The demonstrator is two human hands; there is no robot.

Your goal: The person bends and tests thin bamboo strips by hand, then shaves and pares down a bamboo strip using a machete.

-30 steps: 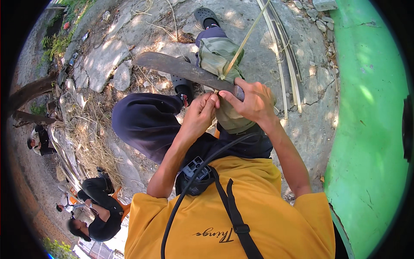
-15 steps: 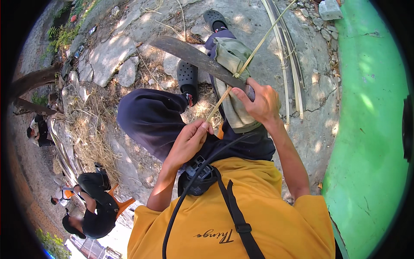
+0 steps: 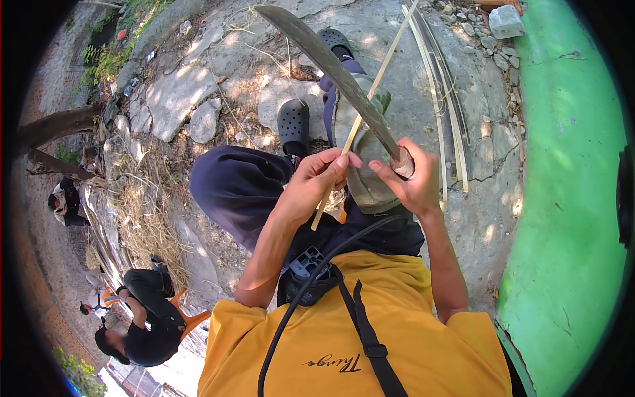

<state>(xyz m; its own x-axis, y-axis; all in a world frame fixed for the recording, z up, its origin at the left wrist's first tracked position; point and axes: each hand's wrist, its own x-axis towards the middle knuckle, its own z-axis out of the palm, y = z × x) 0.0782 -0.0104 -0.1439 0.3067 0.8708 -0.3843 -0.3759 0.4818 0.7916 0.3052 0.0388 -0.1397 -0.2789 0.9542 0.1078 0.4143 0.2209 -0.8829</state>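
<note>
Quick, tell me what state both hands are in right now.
Left hand: closed, pinching a thin pale strip.
Right hand: closed, holding a large curved knife by its handle.

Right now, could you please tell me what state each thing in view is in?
Left hand: closed, pinching the strip.
Right hand: closed around the knife's handle.
Knife: unsheathed, blade crossing over the strip; contact unclear.
Strip: slanting, lower end free.
Cloth: draped over the right leg.
Ground strips: lying side by side.
Straw: strewn loosely.
Chair: occupied.
</note>
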